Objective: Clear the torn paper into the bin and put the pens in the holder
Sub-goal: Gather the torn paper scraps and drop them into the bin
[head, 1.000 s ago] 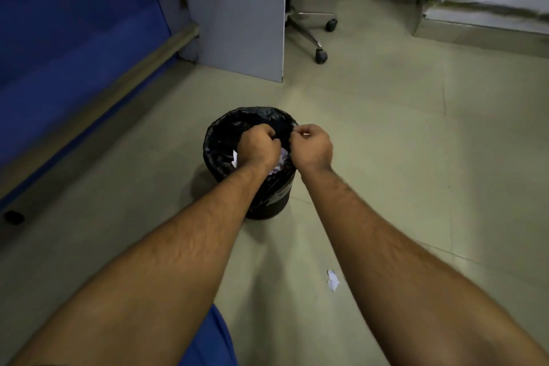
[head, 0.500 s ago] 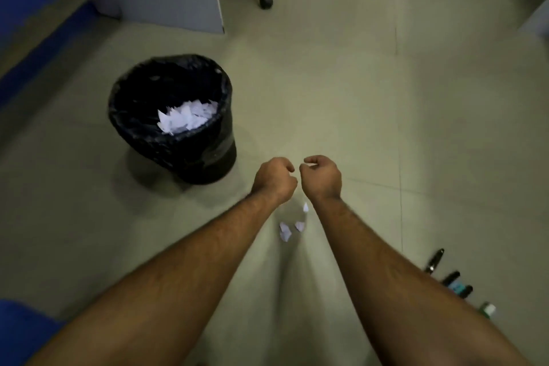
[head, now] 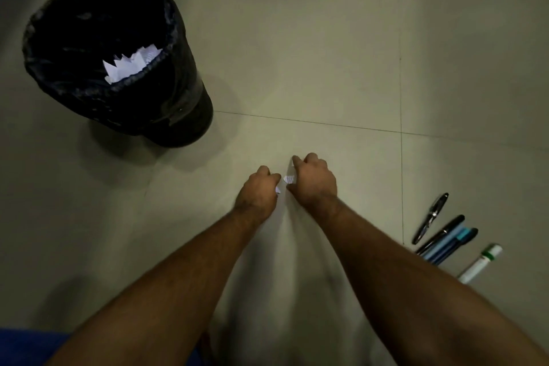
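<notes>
Small paper scraps (head: pixel 288 179) on the floor (head: pixel 312 53), right of the bin (head: pixel 178 92), are pinched between the left hand (head: pixel 259 191) and right hand (head: pixel 314 180). More scraps are seen inside the bin. Pens (head: pixel 442 236) are laid further right.

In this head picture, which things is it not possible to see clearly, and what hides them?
- Paper scraps: mostly covered by the left hand and right hand; number and grip unclear.
- Bin: its near rim hides how deep the torn paper lies.
- Pens: lower ends behind the right forearm.
- Pen holder: not in view.
</notes>
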`<state>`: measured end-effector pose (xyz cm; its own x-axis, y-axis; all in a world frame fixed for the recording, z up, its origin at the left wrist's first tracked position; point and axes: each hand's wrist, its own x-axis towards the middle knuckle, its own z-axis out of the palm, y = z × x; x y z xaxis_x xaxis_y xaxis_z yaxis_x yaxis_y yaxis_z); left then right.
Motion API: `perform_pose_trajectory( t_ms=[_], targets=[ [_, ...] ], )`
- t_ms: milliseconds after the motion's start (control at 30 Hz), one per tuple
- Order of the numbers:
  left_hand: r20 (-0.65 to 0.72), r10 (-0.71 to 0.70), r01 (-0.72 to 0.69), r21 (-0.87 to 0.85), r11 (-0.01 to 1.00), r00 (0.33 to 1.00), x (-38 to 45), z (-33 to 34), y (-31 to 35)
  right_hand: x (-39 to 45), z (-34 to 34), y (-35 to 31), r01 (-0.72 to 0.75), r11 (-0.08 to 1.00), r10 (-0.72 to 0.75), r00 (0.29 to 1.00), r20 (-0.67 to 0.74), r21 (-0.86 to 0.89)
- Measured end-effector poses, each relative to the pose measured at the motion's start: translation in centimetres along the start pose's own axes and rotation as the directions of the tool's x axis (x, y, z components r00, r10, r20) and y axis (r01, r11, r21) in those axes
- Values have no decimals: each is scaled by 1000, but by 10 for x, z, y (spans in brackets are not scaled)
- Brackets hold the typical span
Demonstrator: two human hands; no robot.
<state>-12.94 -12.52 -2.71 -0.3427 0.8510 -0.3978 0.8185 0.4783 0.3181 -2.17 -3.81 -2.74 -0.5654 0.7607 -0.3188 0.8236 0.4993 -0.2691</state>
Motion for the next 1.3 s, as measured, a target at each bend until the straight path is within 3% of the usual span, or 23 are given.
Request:
perform_pose_trajectory(
  t_ms=[333,467,533,633,733,900,1033,1100,1200,1233,1300],
  targets=[
    [-90,-207,187,-193,963,974,12,0,-5,3,14,-2,1,995,9,995,-96,104],
    [-67,-355,299,-407,863,932,12,-2,-9,5,19,-5,-26,988,40,995,-93,149],
    [-43,-414,337,-508,792,909,11,-2,-11,2,19,-4,-85,957,115,989,-92,279],
    [-34,-455,333,-633,699,890,13,-10,-11,-3,9,-9,-221,770,329,941,-75,599],
    [-73,-431,271,-681,681,900,12,-40,-4,-1,-15,-28,-246,568,419,908,-19,785],
    [-282,-316,64,-647,760,906,7,-124,6,17,-75,-81,-167,345,426,904,4,924],
    [-533,-244,-77,-510,857,810,-10,-212,6,28,-137,-132,-3,266,357,929,-96,964],
    [-632,-252,-102,-468,878,733,-20,-254,-3,33,-163,-161,72,287,313,935,-165,955],
    [-706,-299,-44,-423,905,642,-35,-303,-21,36,-193,-204,190,404,211,932,-294,895],
    [-696,-322,0,-420,907,642,-39,-316,-30,36,-201,-219,213,468,159,935,-318,858],
    [-602,-359,142,-378,915,714,-44,-330,-54,39,-206,-241,218,645,33,950,-311,733]
  ],
)
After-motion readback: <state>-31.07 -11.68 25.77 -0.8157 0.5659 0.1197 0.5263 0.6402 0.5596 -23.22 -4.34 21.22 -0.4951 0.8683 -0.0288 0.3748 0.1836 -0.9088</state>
